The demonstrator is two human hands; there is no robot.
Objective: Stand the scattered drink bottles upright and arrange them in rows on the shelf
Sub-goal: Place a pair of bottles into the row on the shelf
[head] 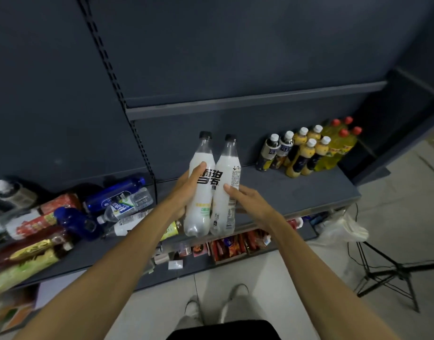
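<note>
Two bare forearms reach toward a dark grey metal shelf (296, 190). The left hand (186, 190) curls round a milky white plastic bottle with a black cap (201, 192), thumb lying on its front beside large black Chinese characters. The right hand (250, 200) holds a second white black-capped bottle (227, 182) with its fingers fairly straight along the side, fingertips on a panel of small print too fine to read. Both bottles are upright, touching each other, held over the shelf's front edge.

At the shelf's far right, upright bottles stand in rows: white-capped dark and yellow juice bottles (299, 153) and red-capped yellow bottles (338, 143). Bare shelf lies between them and the hands. To the left, a heap of fallen bottles (88, 212), blue, clear and red-labelled, lies past the upright post (142, 153).
</note>
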